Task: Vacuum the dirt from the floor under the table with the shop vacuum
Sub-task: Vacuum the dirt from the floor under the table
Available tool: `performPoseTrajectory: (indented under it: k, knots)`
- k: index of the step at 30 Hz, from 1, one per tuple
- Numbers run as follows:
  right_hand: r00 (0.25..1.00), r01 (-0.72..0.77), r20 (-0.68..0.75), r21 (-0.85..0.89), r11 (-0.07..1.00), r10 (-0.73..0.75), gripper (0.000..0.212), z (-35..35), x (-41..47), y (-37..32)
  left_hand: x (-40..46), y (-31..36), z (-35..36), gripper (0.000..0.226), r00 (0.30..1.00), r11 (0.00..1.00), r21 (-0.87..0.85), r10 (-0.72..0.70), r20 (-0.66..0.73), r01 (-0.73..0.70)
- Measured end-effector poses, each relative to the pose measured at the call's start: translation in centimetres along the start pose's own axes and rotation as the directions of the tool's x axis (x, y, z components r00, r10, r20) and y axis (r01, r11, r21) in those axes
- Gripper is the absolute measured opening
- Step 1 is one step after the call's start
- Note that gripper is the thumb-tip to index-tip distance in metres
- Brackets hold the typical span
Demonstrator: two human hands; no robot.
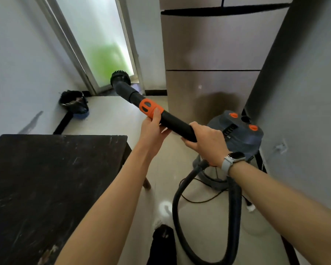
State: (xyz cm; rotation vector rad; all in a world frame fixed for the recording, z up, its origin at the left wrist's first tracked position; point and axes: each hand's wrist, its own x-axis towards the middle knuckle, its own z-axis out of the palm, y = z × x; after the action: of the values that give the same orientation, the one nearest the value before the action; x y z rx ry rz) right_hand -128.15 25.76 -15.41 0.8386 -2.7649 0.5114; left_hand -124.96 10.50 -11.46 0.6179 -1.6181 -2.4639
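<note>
I hold a black vacuum wand [175,122] with an orange collar [150,108] raised in the air, pointing up and away. Its round brush head [120,77] hangs in front of the glass door. My left hand [153,129] grips the wand just behind the orange collar. My right hand [208,141] grips the wand's rear end, where the black ribbed hose [235,217] loops down to the floor. The shop vacuum [239,134], dark blue with orange knobs, stands on the floor at the right. The dark table [52,178] fills the lower left; the floor under it is hidden.
A tall steel fridge [210,50] stands behind the vacuum. A dustpan with a dark brush [75,103] lies by the left wall. A frosted glass door [96,41] is at the back. A grey wall [304,111] closes the right side. A power cord [201,200] trails over the pale tiles.
</note>
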Motion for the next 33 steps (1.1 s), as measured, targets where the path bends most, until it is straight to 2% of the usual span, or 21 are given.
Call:
performPoseTrajectory:
  k: [4,8,15,18,24,33]
  knots:
    - [0.998,0.057,-0.042,0.038,0.998,-0.055,0.037,2.0,6.0,0.6,5.7,1.7,-0.9,0.037,0.999,1.0,-0.013,0.018,-0.033,-0.018]
    - [0.994,0.105,-0.039,-0.02,0.994,-0.106,0.037,4.4,13.3,1.4,12.7,3.7,-2.3,0.045,0.999,0.998,-0.059,0.0,-0.047,-0.003]
    - [0.987,0.162,0.026,-0.077,0.984,-0.16,0.036,8.9,27.7,1.4,26.0,7.9,-5.8,0.045,0.989,0.979,-0.182,-0.114,-0.093,0.096]
    - [0.983,0.181,0.035,-0.065,0.981,-0.18,0.035,10.5,32.7,1.1,30.7,9.8,-7.2,0.045,0.988,0.976,-0.198,-0.114,-0.102,0.092]
    - [0.974,0.22,0.076,-0.061,0.974,-0.215,0.035,12.8,40.3,1.9,38.0,11.4,-8.3,0.045,0.985,0.967,-0.237,-0.122,-0.123,0.09]
    - [0.951,0.173,0.26,0.003,0.985,-0.168,0.038,17.2,48.0,6.9,47.1,10.5,-6.8,0.032,0.97,0.972,-0.194,-0.169,-0.174,0.135]
